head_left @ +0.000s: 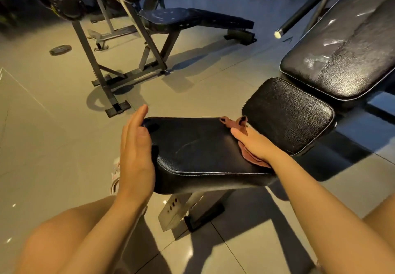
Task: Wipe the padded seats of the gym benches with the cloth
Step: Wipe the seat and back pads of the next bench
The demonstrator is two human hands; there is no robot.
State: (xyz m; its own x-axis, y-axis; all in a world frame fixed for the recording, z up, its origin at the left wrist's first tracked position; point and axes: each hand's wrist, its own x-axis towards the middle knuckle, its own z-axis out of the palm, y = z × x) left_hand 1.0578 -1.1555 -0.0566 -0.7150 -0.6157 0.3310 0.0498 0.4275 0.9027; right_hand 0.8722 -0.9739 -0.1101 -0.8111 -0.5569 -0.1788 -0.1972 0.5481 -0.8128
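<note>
1. Head view: a black padded seat (201, 152) is being flanked by the two hands, with the left hand (134, 156) standing edge-on against its left side and the right hand (254, 143) lying on its right part.
2. The left hand is being held flat, fingers straight and pressed together, the palm touching the seat's left edge; nothing is being gripped by it.
3. A reddish-brown cloth (237, 123) is being pressed onto the seat under the right hand, whose fingers are being kept straight and close together on top of it.
4. Part of the cloth is showing bunched just beyond the right fingertips, and another fold is showing beneath the heel of the palm, near the seat's front seam.
5. A second, smaller black pad (288, 113) is lying just right of the right hand, apart from the seat by a narrow gap.
6. Beyond that pad, up and to the right, a long glossy backrest (346, 49) is being shown tilted upward.
7. Far ahead of the left hand, another bench (192, 19) on a grey metal frame is standing on the tiled floor (53, 124).
8. A weight plate (60, 49) is lying flat on the floor, well beyond the left hand.
</note>
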